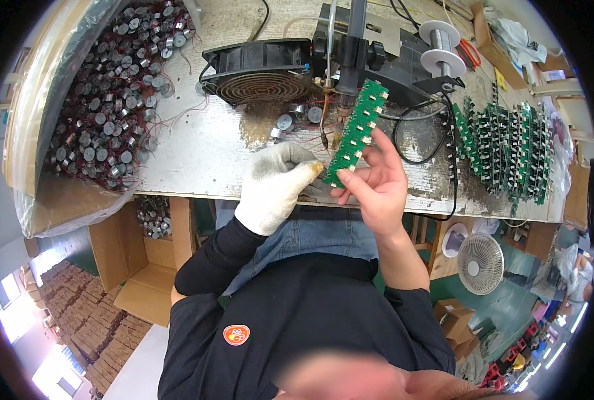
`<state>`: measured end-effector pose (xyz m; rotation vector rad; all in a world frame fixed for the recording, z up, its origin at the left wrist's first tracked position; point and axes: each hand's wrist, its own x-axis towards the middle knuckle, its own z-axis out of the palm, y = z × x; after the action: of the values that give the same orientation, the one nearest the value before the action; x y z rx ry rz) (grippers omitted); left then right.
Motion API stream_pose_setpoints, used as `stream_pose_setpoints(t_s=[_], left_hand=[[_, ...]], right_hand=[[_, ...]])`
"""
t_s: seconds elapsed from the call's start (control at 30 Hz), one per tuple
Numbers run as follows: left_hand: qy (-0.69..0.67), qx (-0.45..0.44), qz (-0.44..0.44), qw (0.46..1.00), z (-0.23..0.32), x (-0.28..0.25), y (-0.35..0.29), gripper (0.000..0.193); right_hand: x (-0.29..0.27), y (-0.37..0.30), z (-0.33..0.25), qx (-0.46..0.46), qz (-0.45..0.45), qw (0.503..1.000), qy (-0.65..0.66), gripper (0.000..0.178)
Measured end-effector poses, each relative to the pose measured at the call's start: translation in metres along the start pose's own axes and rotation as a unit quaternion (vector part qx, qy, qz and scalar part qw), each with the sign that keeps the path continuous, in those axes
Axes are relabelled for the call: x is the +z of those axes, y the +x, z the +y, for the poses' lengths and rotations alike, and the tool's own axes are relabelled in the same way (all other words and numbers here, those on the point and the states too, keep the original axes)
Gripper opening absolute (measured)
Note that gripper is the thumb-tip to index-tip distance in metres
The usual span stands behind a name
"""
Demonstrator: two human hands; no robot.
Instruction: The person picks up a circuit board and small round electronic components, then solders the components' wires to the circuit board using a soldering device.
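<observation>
My bare right hand [382, 185] grips a long green circuit board [358, 133] near its lower end, with the thumb on the face and the fingers behind. Small white connectors run along the board, which stands tilted over the table's front edge. Beside its lower end, my left hand [277, 180] wears a white glove with stained fingertips. Its thumb and fingers are pinched together; what they hold, if anything, is too small to make out. Just behind the board are a mounted soldering iron [342, 120] and a thin brown feed tube [324, 120] pointing down.
A heap of small round metal motors [103, 127] with red wires covers the table's left. A black fan [257, 73] stands at the back, near a solder spool [441, 50]. Rows of green boards [510, 150] lie at right. An open cardboard box [143, 267] sits below the left edge.
</observation>
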<state>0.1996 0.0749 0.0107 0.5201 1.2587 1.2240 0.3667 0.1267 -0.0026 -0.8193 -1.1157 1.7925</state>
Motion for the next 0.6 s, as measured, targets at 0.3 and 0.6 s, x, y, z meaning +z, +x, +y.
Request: stream_pose_setpoints(t_s=[0.3,0.6], left_hand=[[0.129,0.021,0.011,0.991,0.011,0.003,-0.001,0.017],[0.131,-0.005,-0.036,0.991,0.015,0.001,0.006,0.018]], right_hand=[[0.000,-0.002,-0.001,0.012,-0.012,1.000,-0.004,0.070],[0.000,-0.001,-0.002,0.006,-0.015,1.000,-0.008,0.069]])
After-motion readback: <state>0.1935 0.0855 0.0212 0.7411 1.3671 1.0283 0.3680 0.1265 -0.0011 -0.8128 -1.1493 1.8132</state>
